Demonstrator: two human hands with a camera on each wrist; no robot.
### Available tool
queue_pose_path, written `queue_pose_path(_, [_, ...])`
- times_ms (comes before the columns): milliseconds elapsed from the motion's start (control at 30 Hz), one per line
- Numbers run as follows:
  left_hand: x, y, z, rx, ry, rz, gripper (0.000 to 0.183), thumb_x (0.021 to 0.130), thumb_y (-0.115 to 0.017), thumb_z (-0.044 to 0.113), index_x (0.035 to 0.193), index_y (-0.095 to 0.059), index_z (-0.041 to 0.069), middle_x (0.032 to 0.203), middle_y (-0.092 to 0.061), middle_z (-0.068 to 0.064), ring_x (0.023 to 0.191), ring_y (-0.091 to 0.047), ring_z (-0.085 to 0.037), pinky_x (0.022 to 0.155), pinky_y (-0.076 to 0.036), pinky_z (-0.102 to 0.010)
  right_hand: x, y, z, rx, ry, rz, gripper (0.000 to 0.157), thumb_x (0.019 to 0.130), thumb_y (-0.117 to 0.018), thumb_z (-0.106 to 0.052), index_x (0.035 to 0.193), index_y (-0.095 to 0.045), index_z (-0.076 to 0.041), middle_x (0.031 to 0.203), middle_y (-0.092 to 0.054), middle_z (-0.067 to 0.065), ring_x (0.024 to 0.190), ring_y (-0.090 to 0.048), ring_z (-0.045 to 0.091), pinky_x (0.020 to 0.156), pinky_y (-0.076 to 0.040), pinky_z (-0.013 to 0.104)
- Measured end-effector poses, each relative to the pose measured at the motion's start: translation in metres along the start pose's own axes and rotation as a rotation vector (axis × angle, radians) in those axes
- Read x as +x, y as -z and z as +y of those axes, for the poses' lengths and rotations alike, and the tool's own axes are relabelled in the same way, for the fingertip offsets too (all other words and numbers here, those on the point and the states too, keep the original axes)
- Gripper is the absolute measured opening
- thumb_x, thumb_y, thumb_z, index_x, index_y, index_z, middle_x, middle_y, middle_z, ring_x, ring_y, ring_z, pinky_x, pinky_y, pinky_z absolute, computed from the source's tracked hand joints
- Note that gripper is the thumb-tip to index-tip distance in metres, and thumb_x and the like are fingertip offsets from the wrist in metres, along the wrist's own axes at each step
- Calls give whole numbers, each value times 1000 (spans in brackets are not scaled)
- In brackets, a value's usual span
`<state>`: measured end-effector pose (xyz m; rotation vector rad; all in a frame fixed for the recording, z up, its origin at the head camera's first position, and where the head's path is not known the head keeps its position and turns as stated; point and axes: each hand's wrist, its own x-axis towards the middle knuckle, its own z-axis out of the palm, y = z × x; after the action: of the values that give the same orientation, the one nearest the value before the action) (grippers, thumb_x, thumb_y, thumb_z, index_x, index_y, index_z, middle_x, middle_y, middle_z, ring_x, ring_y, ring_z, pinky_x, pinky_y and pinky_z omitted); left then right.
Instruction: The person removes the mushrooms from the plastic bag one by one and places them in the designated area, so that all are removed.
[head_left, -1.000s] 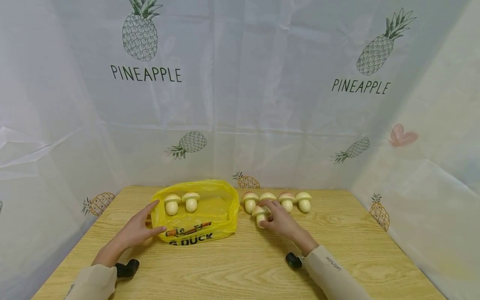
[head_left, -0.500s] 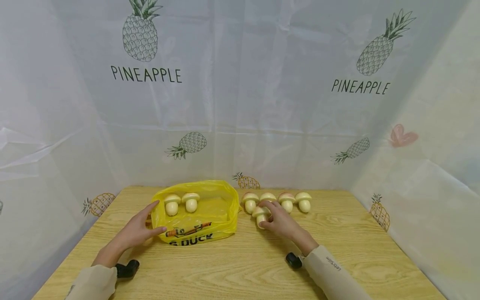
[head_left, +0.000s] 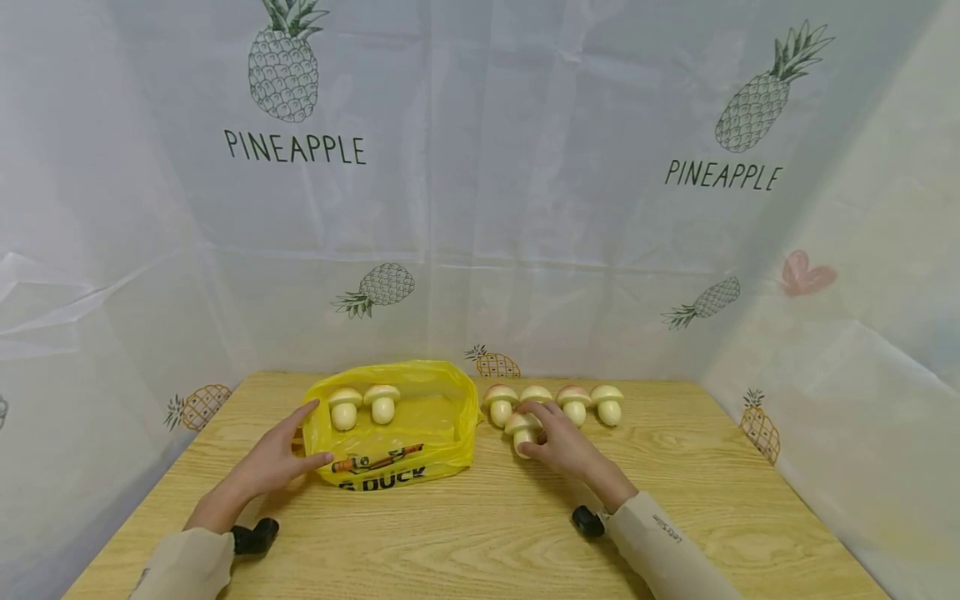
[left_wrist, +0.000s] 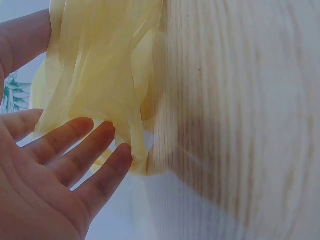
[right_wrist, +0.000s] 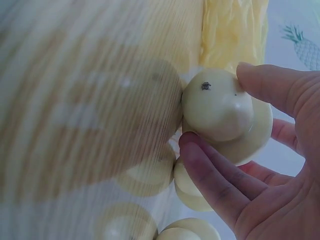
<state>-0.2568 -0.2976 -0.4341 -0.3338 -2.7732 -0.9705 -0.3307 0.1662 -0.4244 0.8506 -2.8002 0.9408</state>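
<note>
A yellow plastic bag [head_left: 448, 457] stands with its mouth spread on the left of the table. Inside it sit two cream-coloured mushrooms [head_left: 344, 412]. My left hand [head_left: 272, 465] is at the bag's left side with its fingers spread; in the left wrist view the loosely bent fingertips [left_wrist: 106, 131] touch the thin plastic [left_wrist: 92, 70]. To the right of the bag, my right hand [head_left: 564, 443] holds a glossy mushroom [right_wrist: 217, 107] between thumb and fingers. Its stem end faces the right wrist camera, very near or touching the table; I cannot tell which.
Behind the held mushroom several more mushrooms [head_left: 574, 407] line up near the table's back edge, one partly hidden by the right hand. The wooden table [head_left: 420, 542] is enclosed by pale curtains [head_left: 517, 208] printed with pineapples. A black wrist device [head_left: 255, 537] is on each arm.
</note>
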Motion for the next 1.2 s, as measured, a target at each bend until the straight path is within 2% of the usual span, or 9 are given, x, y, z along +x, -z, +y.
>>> queue_pose_path(267, [0, 0, 0, -2, 2, -1, 96, 82, -73, 46, 151, -21, 2, 148, -27, -32, 129, -31, -53, 95, -33, -68, 0, 1, 3, -19, 11, -2, 57, 88, -71, -24, 139, -46, -15, 138, -41, 9, 85, -56, 13, 71, -49, 31])
queue_pose_path(433, [0, -2, 2, -11, 9, -4, 96, 83, -73, 45, 152, -20, 3, 149, -26, -31, 130, -29, -53, 96, -32, -68, -3, 5, 4, 11, 8, 0, 57, 89, -71, -24, 139, -46, -18, 138, -40, 11, 87, -58, 14, 70, -51, 30])
queue_pose_path(667, [-1, -2, 2, 1, 23, -8, 96, 83, -72, 46, 152, -20, 4, 149, -25, -30, 130, -30, -52, 96, -32, -68, -5, 10, 3, -4, -23, 16, 57, 90, -69, -29, 141, -45, -20, 138, -40, 12, 73, -58, 11, 60, -49, 29])
queue_pose_path(767, [-2, 0, 1, 1, 40, 0, 97, 83, -72, 46, 152, -20, 4, 149, -25, -30, 131, -29, -53, 96, -31, -68, -3, 12, 2, -46, -15, 55, 59, 90, -68, -33, 141, -45, -18, 135, -43, 10, 69, -55, 8, 59, -48, 28])
queue_pose_path(933, [-3, 1, 1, -1, 27, -4, 97, 83, -72, 48, 152, -20, 3, 149, -25, -32, 129, -30, -54, 95, -32, -68, -1, 16, 0, -105, -11, 148, 57, 89, -68, -37, 138, -49, -13, 130, -49, 8, 68, -51, 8, 59, -45, 29])
queue_pose_path(1200, [0, 1, -1, -6, -2, -11, 97, 83, -72, 47, 151, -19, 1, 148, -25, -32, 127, -33, -54, 95, -33, -68, 1, 21, -9, -104, 68, 246, 44, 93, -62, -37, 130, -57, -13, 124, -55, 7, 62, -48, 7, 53, -43, 26])
